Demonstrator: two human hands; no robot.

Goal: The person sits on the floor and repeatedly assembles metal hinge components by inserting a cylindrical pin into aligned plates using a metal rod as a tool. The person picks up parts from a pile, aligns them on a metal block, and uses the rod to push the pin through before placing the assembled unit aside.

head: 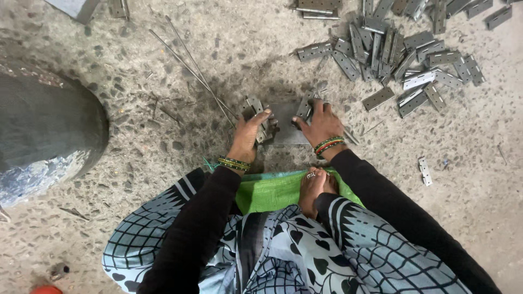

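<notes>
The left hand grips a metal hinge, long axis running near-right to far-left. The right hand closes its fingers on a second hinge pointing far. Both rest at a flat steel plate on the floor.

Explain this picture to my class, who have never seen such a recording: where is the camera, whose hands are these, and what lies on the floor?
The camera sits on a person's head and looks down, so you see their own two arms in black sleeves. The person sits on a speckled concrete floor with a green sack under one bare foot. The left hand has a grip on a small metal hinge. The right hand holds another hinge. Between the hands lies a flat metal block. Ahead to the right is a pile of hinges. Thin metal rods lie to the left.
</notes>
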